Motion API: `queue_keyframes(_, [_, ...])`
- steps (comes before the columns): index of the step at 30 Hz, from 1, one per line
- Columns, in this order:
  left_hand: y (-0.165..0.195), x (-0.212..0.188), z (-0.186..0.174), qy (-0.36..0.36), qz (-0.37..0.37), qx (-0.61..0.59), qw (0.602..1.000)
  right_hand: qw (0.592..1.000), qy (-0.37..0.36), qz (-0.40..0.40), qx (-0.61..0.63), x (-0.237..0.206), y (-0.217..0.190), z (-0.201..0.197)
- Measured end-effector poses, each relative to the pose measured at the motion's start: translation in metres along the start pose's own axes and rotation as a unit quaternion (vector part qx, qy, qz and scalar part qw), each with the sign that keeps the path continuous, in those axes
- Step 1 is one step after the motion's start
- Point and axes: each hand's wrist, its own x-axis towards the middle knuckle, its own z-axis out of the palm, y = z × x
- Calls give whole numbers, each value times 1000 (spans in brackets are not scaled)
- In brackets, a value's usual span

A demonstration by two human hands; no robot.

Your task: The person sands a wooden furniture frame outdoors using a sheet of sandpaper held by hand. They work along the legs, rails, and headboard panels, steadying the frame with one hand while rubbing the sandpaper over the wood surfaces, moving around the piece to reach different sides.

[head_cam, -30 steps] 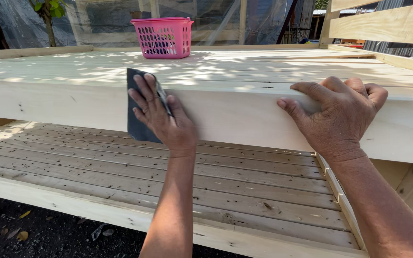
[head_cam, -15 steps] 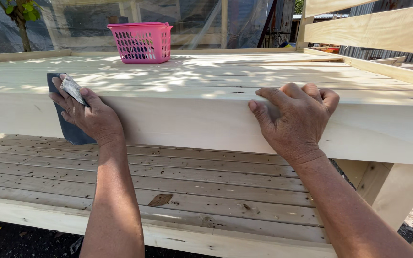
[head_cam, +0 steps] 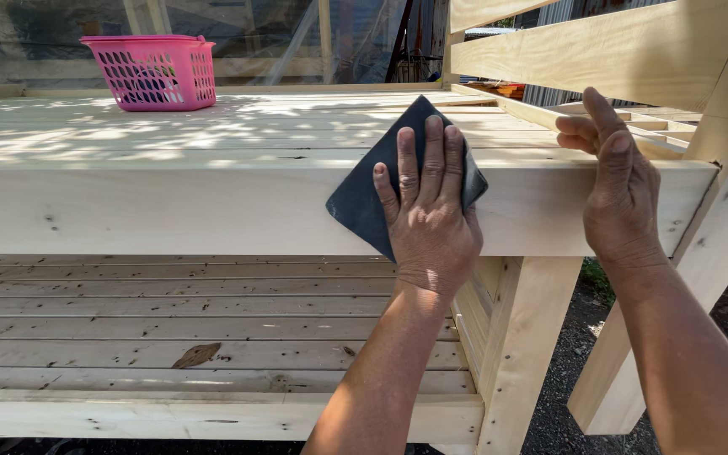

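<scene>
A dark grey sheet of sandpaper (head_cam: 362,206) lies folded over the top front edge of a pale wooden bench (head_cam: 170,206). My left hand (head_cam: 427,219) presses it flat against the front board, fingers reaching up over the edge onto the top. Near the bench's right corner, my right hand (head_cam: 621,190) rests against the front board with its fingers hooked over the top edge, holding nothing. The two hands are about a hand's width apart.
A pink plastic basket (head_cam: 153,72) stands at the back left of the bench top. Below is a slatted lower shelf (head_cam: 170,329) with a dry leaf (head_cam: 195,355). A bench leg (head_cam: 524,337) stands under my hands. Wooden rails (head_cam: 600,42) rise at the right.
My left hand has slid the sandpaper along the front edge from the left part to near the right end. My right hand has shifted to the right corner.
</scene>
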Motion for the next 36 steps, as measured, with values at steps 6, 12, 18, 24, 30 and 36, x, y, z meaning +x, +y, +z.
queue_keyframes(6, [127, 16, 43, -68, 99, -1, 993, 995, -30, 93, -29, 5, 38, -78])
queue_keyframes(12, [38, 27, 12, -85, 149, -66, 983, 977, -99, 175, -64, 14, 40, -87])
queue_keyframes(18, [-132, 36, -116, -10, 41, 70, 997, 964, -131, 227, -45, 24, 38, -89])
queue_keyframes(24, [-39, 30, -53, 36, -14, 84, 996, 963, -131, 228, -67, 21, 32, -89])
queue_keyframes(30, [115, 27, 57, -79, 44, -17, 996, 968, -136, 207, -33, 21, 17, -96])
queue_keyframes(36, [13, 33, -46, -12, 98, -7, 995, 973, -170, 157, 3, 20, 26, -105])
